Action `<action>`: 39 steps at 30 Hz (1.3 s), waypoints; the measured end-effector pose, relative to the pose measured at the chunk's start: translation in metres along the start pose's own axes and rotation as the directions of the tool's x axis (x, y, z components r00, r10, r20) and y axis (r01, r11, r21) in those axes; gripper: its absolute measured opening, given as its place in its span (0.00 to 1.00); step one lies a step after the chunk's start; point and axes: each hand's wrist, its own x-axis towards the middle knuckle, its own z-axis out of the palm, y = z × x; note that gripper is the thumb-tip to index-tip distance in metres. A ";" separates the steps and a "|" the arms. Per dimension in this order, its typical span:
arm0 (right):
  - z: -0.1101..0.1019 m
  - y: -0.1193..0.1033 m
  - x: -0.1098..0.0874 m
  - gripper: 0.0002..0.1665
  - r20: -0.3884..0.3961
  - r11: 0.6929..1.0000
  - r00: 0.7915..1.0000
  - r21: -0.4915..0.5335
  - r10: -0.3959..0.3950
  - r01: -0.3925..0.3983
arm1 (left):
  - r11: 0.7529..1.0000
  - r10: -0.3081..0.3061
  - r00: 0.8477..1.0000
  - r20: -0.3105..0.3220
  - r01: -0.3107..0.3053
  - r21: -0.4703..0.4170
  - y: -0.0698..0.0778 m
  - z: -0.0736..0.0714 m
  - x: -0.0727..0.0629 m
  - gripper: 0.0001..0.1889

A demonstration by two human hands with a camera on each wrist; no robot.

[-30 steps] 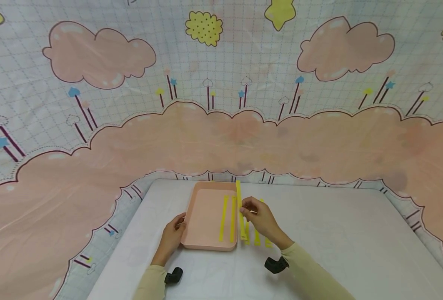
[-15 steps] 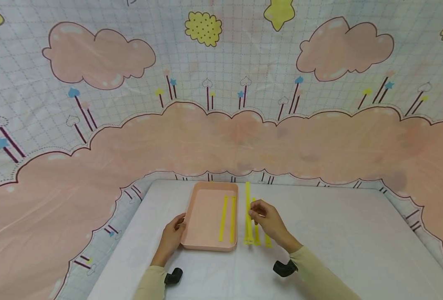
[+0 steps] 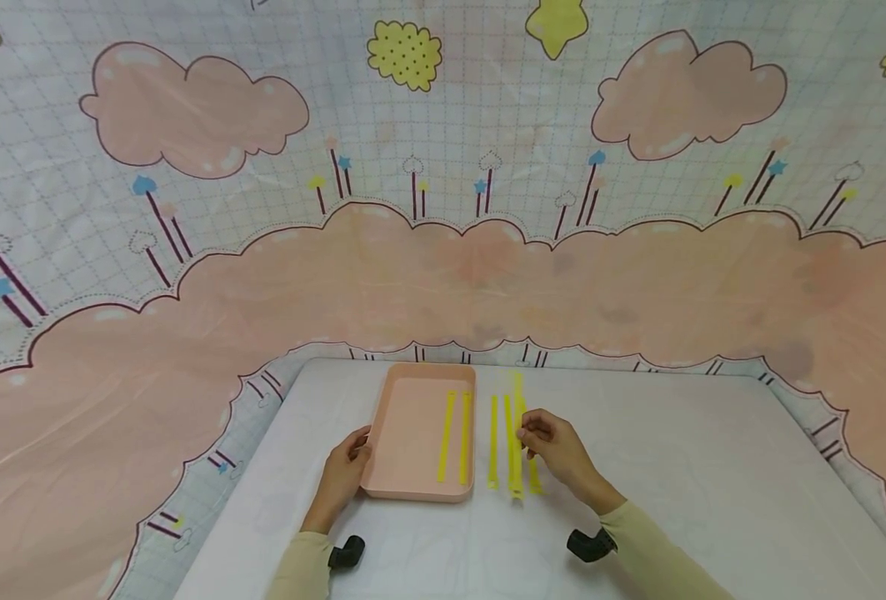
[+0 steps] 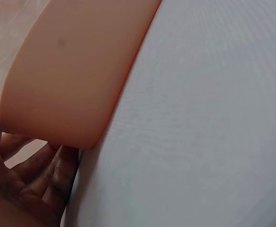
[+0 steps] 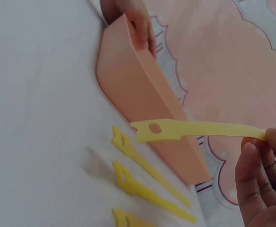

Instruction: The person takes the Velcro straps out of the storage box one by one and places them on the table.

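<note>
A pink rectangular tray [image 3: 408,433] lies on the white table, and my left hand [image 3: 343,475] grips its left side near the front corner. Two yellow hook-and-loop cable ties [image 3: 446,437] lie lengthwise along the tray's right side. My right hand [image 3: 558,446] pinches another yellow cable tie [image 5: 199,128] between thumb and fingers. Its wide, slotted end points away from the hand in the right wrist view. Under and beside it, several yellow cable ties [image 5: 142,189] lie on the table to the right of the tray. The held tie partly covers them in the head view.
The white table [image 3: 675,475] stretches out to the right of the ties. Behind it hangs a patterned cloth [image 3: 563,283] with clouds and stars. A black wrist camera mount [image 3: 591,546] sits on the right wrist and another black mount [image 3: 347,552] on the left.
My right hand has moved rightward with the held cable tie, from beside the tray's right edge to above the ties on the table. The left hand and the tray have stayed put.
</note>
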 end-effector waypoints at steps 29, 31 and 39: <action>-0.049 0.031 0.000 0.17 -0.055 0.984 0.983 0.049 0.177 -0.174 | 1.000 -0.010 1.000 -0.002 0.010 -0.006 0.001 0.000 0.001 0.21; -0.051 0.033 0.002 0.18 -0.052 0.981 0.980 0.046 0.192 -0.190 | 1.000 -0.006 1.000 -0.004 0.006 -0.006 0.002 0.000 0.000 0.21; -0.055 0.048 0.013 0.18 -0.031 0.976 0.976 0.015 0.217 -0.217 | 1.000 -0.013 1.000 0.000 0.013 -0.016 0.001 0.000 0.001 0.21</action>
